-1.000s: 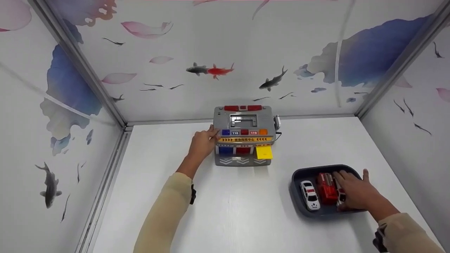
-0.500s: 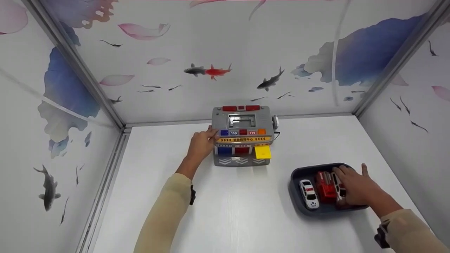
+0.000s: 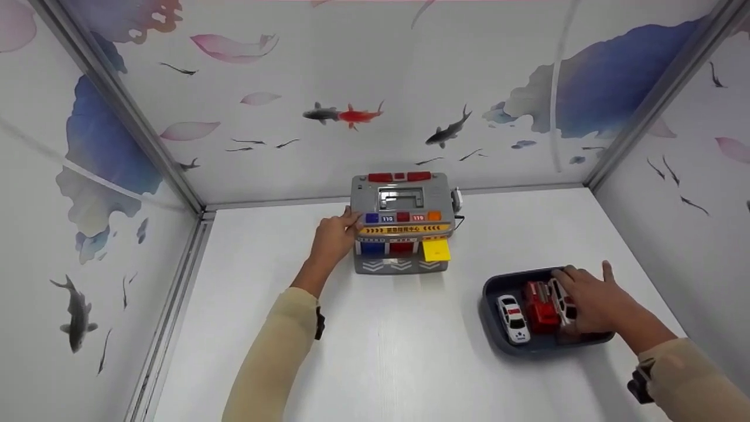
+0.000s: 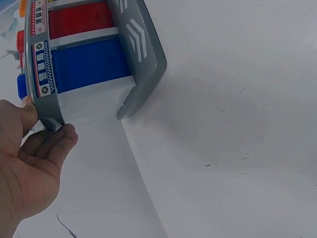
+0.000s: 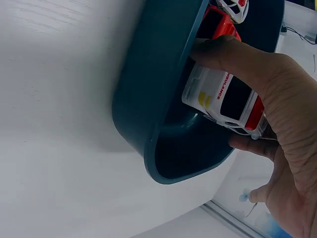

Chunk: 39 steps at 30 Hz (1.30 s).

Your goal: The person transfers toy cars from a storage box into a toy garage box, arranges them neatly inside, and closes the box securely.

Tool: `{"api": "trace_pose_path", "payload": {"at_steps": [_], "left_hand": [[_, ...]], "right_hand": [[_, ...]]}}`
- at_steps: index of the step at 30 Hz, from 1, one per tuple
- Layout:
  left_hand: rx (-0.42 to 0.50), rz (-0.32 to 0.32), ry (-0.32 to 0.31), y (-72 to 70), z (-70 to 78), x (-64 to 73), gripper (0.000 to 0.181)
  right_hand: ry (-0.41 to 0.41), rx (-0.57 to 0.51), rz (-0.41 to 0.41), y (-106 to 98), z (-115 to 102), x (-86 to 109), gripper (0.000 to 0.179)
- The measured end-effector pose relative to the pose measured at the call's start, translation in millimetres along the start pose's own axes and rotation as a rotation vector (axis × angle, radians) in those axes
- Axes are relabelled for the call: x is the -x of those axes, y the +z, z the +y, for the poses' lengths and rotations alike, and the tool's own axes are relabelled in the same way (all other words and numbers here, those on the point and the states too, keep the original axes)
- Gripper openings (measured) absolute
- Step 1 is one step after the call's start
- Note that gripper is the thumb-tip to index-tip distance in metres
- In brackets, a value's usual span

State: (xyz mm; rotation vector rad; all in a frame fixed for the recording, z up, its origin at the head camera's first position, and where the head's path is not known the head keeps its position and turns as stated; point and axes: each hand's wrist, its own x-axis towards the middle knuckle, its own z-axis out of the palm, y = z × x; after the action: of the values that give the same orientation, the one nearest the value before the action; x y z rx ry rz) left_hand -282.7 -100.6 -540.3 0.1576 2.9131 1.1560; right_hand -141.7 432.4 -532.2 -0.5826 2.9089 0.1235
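Your left hand (image 3: 333,239) pinches the near-left corner of the grey plastic toy garage (image 3: 400,230), thumb above, fingers below; hold lightly so it doesn't slide. To its right, in the dark blue rounded plastic tray (image 3: 498,346), lie the white toy police car (image 3: 513,319), the red toy fire truck (image 3: 540,308) and the white-and-red toy ambulance (image 3: 562,305). Your right hand (image 3: 595,302) has thumb and fingers clamped on the ambulance; lift straight up, clear of truck and rim.
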Motion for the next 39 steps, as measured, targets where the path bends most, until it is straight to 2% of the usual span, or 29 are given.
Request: {"api": "trace_pose_path", "payload": {"at_steps": [8, 26, 33, 39], "left_hand": [[-0.005, 0.012, 0.007, 0.4, 0.3, -0.6, 0.039], [-0.009, 0.007, -0.015, 1.2, 1.7, 1.0, 0.04], [-0.023, 0.015, -0.006, 1.7, 1.9, 0.2, 0.04], [-0.027, 0.021, -0.01, 0.7, 2.5, 0.1, 0.04]], "right_hand": [[-0.009, -0.001, -0.004, -18, -2, -1.2, 0.119], [-0.037, -0.072, 0.026, -34, -23, -18.5, 0.126], [-0.063, -0.119, 0.078, -37, -35, -26.2, 0.113], [-0.087, -0.122, 0.106, -40, -48, -34.8, 0.112]]}}
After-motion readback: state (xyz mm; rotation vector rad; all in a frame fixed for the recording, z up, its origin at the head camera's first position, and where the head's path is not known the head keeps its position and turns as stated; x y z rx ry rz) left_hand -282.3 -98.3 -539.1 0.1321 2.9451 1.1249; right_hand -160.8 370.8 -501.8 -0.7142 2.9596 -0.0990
